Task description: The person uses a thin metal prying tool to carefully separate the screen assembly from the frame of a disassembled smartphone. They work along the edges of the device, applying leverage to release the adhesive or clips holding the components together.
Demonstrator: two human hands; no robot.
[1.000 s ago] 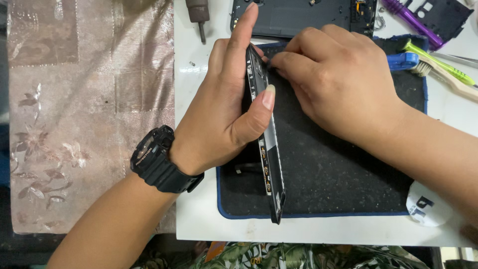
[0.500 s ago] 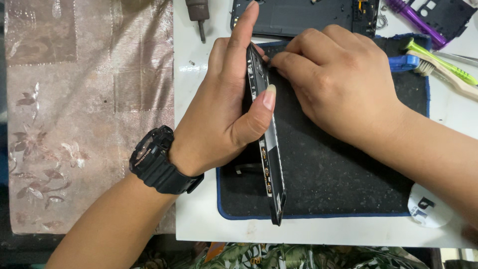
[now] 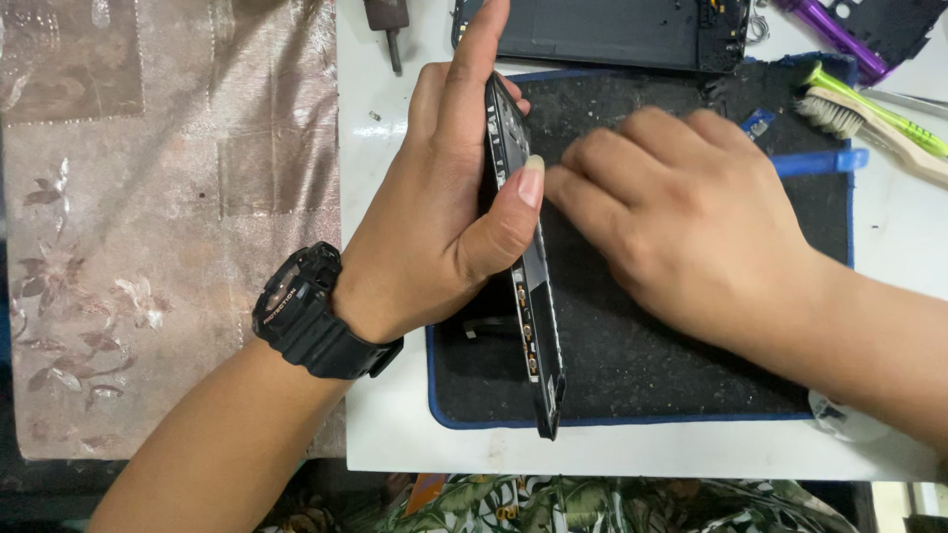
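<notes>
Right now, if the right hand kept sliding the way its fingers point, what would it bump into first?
The right hand points left, and its fingertips look already at the phone frame held on edge by the left hand. It would probably meet that frame first, though depth is hard to judge.

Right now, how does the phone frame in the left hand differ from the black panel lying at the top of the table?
The phone frame stands on edge on the black mat, gripped by the left hand; the black panel lies flat on the white table, untouched. The phone frame shows only its thin side, with small metal parts along it; the black panel shows its broad face. The right hand works at the phone frame, not the black panel. Both are dark and slim.
</notes>
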